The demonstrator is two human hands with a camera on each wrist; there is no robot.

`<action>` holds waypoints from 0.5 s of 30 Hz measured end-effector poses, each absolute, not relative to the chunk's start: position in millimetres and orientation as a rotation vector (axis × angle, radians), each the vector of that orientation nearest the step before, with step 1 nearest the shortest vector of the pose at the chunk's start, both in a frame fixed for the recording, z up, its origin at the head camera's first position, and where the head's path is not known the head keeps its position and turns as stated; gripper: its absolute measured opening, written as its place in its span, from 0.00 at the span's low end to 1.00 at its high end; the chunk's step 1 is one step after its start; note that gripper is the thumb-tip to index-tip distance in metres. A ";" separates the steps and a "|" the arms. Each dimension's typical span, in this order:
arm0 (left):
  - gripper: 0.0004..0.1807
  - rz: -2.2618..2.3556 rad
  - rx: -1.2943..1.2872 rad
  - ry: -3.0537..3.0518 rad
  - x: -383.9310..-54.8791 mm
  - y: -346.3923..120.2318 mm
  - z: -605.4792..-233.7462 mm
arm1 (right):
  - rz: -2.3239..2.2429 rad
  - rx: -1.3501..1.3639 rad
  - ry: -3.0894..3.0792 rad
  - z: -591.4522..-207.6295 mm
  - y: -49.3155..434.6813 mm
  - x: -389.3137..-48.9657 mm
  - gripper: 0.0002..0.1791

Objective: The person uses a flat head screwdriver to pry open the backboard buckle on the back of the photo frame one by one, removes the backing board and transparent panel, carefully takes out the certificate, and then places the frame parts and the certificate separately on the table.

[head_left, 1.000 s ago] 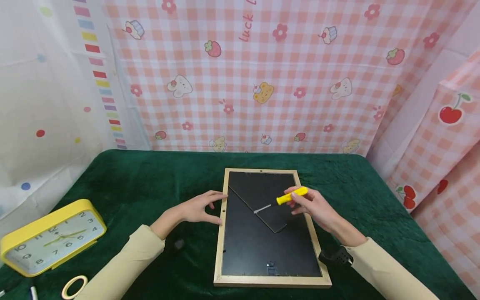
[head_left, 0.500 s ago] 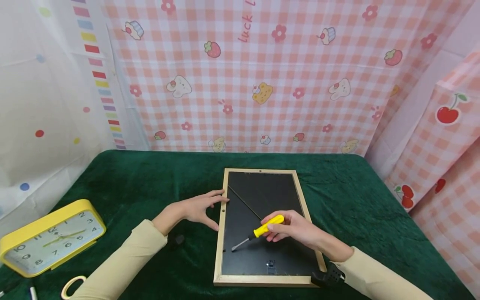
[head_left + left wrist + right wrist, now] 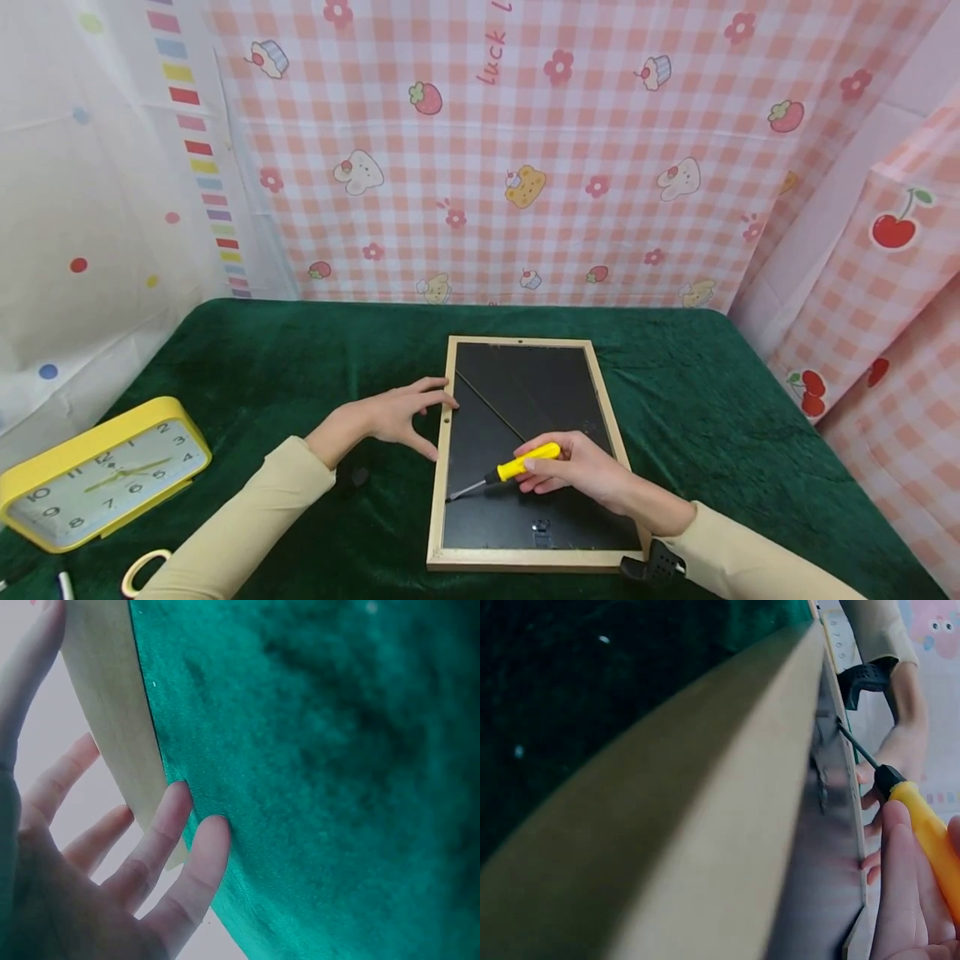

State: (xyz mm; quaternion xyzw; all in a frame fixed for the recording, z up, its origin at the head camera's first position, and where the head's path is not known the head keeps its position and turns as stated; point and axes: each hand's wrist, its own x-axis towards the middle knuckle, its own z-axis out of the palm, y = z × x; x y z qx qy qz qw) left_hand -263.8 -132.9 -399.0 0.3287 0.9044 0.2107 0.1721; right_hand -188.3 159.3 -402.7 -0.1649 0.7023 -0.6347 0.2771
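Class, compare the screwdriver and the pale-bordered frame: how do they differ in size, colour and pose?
Size: the screwdriver is small and slim; the frame is far larger and rectangular.
Colour: the screwdriver's handle is yellow, the frame's border pale.
Pose: the screwdriver slants in the right grip; the frame lies flat.
Both show some black.

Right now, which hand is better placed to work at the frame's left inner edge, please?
Likely the right hand: it holds the screwdriver, tip near that edge; the left hand holds no tool.
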 end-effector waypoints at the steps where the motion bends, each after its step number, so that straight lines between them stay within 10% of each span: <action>1: 0.39 0.598 0.927 2.569 -263.8 -132.6 -399.1 | -1.706 -0.434 1.884 -403.3 159.1 -187.8 0.23; 15: 0.36 0.564 0.977 2.595 -266.4 -133.2 -398.9 | -1.708 -0.473 1.835 -405.0 159.5 -186.4 0.24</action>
